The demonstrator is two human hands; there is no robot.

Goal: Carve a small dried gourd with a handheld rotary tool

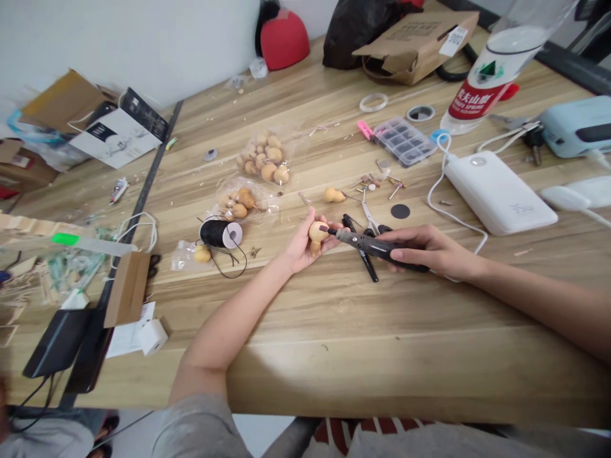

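A small tan gourd (pixel 316 236) rests in the fingers of my left hand (pixel 300 245), its narrow end pointing down. My right hand (pixel 422 248) is closed around a black pen-shaped rotary tool (pixel 372 245), with a thin cable running from its rear. The tool's dark tip meets the upper right side of the gourd; whether it is spinning cannot be seen. Just beyond lie scissors (pixel 370 216), a black pen (pixel 366 262) and another gourd (pixel 333 194). Several small tool bits (pixel 375 181) are scattered behind them.
Two plastic bags of gourds (pixel 262 158) and a spool of black cord (pixel 222 234) lie to the left. On the right are a white power bank (pixel 501 191), a water bottle (pixel 487 79) and a compartment box (pixel 403 141). A cardboard bag (pixel 420 41) stands at the back.
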